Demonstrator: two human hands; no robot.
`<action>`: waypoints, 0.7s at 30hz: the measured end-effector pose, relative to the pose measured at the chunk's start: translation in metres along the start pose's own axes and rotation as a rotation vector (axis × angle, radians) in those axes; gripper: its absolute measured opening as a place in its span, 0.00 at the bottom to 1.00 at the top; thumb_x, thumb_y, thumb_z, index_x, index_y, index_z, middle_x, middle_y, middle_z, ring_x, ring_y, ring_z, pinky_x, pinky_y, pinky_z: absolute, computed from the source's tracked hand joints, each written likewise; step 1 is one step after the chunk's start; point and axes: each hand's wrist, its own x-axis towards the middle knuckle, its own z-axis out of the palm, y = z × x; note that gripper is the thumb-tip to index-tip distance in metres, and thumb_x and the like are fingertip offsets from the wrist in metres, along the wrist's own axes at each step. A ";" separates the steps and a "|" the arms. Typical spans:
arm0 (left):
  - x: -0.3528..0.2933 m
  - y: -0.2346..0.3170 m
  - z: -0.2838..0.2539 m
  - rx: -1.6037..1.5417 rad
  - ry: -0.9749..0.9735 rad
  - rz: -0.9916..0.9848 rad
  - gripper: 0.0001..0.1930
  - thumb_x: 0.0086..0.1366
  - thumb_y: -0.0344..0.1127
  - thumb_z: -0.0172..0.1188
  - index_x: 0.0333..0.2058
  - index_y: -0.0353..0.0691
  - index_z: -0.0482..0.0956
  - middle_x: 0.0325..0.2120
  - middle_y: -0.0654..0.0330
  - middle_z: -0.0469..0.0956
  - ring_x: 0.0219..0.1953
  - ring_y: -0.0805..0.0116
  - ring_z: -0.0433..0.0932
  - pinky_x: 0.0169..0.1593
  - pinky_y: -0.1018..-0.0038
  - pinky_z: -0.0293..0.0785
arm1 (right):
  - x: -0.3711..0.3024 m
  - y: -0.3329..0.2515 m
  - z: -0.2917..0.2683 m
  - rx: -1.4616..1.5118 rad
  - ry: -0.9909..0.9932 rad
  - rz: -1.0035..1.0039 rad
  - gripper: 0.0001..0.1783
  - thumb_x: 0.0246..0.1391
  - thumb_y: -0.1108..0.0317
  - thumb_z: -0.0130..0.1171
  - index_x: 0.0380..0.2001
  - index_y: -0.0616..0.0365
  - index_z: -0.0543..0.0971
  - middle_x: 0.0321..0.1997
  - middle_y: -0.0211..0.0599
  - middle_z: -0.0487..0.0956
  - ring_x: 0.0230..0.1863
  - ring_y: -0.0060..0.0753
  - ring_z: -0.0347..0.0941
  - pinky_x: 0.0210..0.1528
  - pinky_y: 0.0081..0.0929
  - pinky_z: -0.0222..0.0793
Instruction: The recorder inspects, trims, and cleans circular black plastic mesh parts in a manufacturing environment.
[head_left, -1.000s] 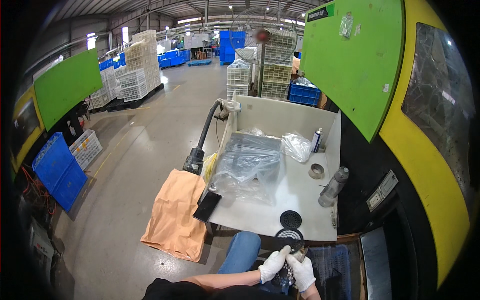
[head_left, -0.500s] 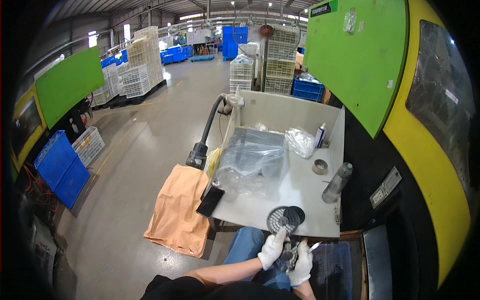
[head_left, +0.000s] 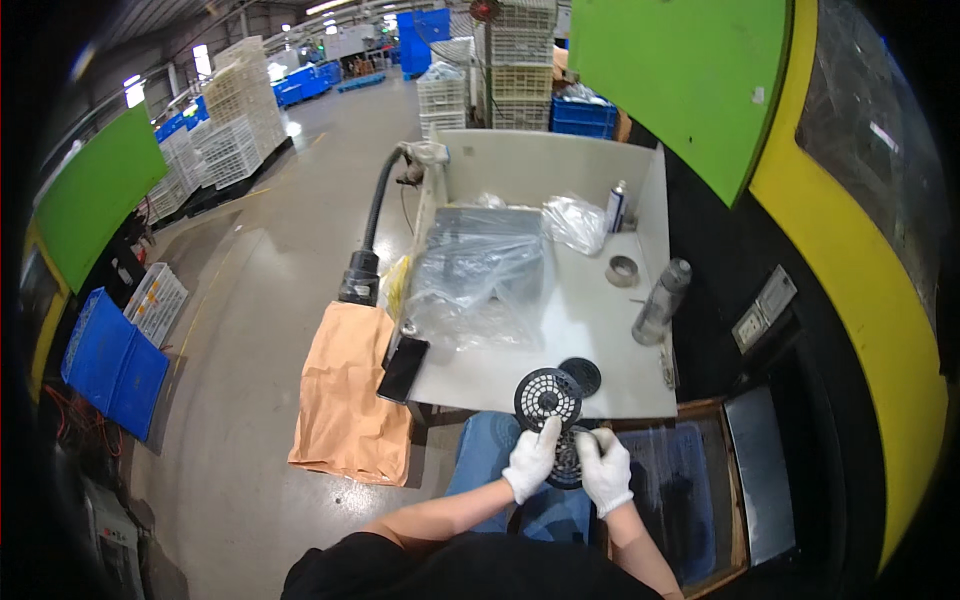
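Both my hands wear white knitted gloves and meet above my lap at the near edge of the table. My left hand [head_left: 532,460], thumb uppermost, is closed on a black round slotted plastic disc [head_left: 548,398]; pale patches show through its slots. My right hand [head_left: 606,474] is closed at the rim of a lower black slotted disc [head_left: 566,462], partly hidden by both gloves. Whether the two discs are joined I cannot tell. Just beyond them, a smaller black disc [head_left: 580,375] lies at the table's front edge, partly overlapped by the left-hand disc.
On the grey-white table [head_left: 600,325] are clear plastic sheeting [head_left: 475,280], a tape roll [head_left: 621,270], a spray can [head_left: 616,205], a grey bottle [head_left: 662,300] and a phone [head_left: 403,370]. A brown paper bag [head_left: 345,395] stands left; a blue bin [head_left: 680,480] sits low right.
The view has tilted downward and shifted right. The discs have turned to show their slotted faces. A pale, thin object by my right hand no longer shows.
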 end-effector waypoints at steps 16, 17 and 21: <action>0.042 -0.021 -0.019 -0.214 -0.064 -0.124 0.32 0.70 0.60 0.42 0.43 0.32 0.80 0.35 0.48 0.83 0.36 0.64 0.80 0.42 0.68 0.73 | 0.107 0.092 0.027 0.264 -0.127 0.411 0.25 0.61 0.48 0.51 0.46 0.60 0.75 0.32 0.38 0.80 0.36 0.38 0.78 0.41 0.35 0.72; 0.043 -0.026 -0.021 -0.221 -0.078 -0.118 0.31 0.71 0.59 0.42 0.46 0.34 0.79 0.38 0.49 0.82 0.38 0.64 0.80 0.43 0.69 0.74 | 0.121 0.095 0.029 0.023 -0.010 0.270 0.26 0.61 0.48 0.50 0.49 0.61 0.74 0.38 0.47 0.80 0.42 0.47 0.77 0.46 0.39 0.71; 0.038 -0.032 -0.028 -0.132 -0.232 -0.136 0.29 0.71 0.56 0.44 0.51 0.35 0.77 0.43 0.51 0.81 0.41 0.66 0.80 0.46 0.72 0.74 | 0.148 0.101 0.032 -0.291 0.005 0.260 0.32 0.58 0.49 0.53 0.57 0.62 0.68 0.51 0.59 0.76 0.54 0.59 0.72 0.57 0.44 0.67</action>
